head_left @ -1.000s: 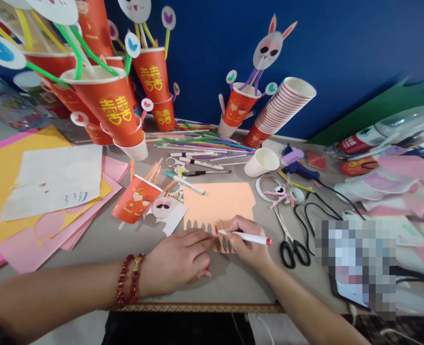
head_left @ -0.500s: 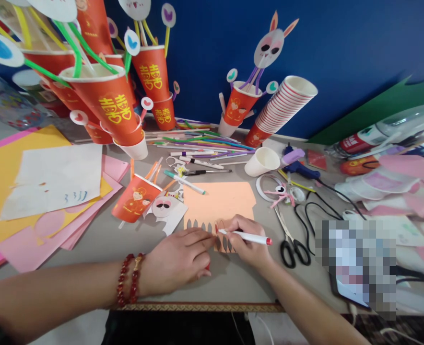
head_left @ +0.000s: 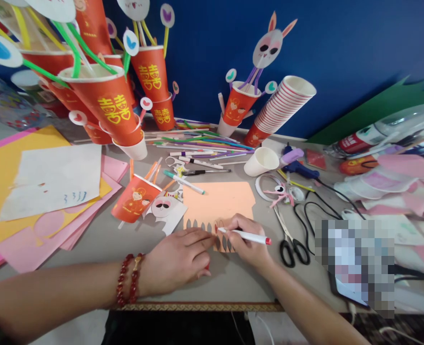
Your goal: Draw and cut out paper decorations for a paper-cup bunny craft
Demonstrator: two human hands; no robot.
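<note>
My right hand (head_left: 250, 239) pinches a white marker (head_left: 250, 236) with a red end. Its tip touches orange paper (head_left: 219, 196), by a small outlined ear-like shape (head_left: 218, 224). Grey oval gaps run along the sheet's lower part. My left hand (head_left: 183, 258) lies palm down, its fingertips on the sheet's lower edge beside the marker tip. A small red marker cap (head_left: 207, 266) peeks out between its thumb and curled fingers, mostly hidden. Left of the sheet are a white paper cutout with a bunny face (head_left: 161, 207) and a tilted red paper cup (head_left: 135, 197) holding straws.
Black-handled scissors (head_left: 293, 249), a tape roll (head_left: 267, 187) and a blue glue gun (head_left: 301, 168) with its cord lie to the right. Stacked cups (head_left: 282, 110), decorated cups (head_left: 113, 108) and loose pens (head_left: 201, 163) stand or lie behind. Coloured paper sheets (head_left: 57, 136) cover the left.
The marker tip has shifted very slightly at the outlined shape. Both hands otherwise keep their places, and the view has moved a little.
</note>
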